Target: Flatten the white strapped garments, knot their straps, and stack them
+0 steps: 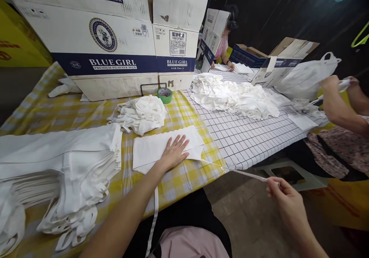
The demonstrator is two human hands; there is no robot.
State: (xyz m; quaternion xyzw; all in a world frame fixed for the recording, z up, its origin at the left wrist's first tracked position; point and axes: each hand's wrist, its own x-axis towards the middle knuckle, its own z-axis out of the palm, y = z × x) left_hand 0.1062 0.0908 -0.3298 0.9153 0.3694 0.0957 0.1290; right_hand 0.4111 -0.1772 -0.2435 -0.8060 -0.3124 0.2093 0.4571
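Observation:
A folded white cloth piece (150,148), its upper edge wavy, lies on the yellow checked tablecloth (173,191) in front of me. My left hand (175,152) presses flat on it with the fingers spread. From its right corner a thin white strap (248,174) stretches past the table edge, pulled taut. Its far end is pinched between the thumb and fingers of my right hand (284,194). Another white strap (154,215) hangs from the cloth's lower left over the table's front edge, toward my lap.
Stacked white strapped garments (86,144) lie at left. Behind the folded piece are a crumpled white heap (144,114), green tape (165,96) and a large carton (123,39). A bigger white heap (233,96) covers the adjoining table. Co-workers' hands (331,83) are at right and far back.

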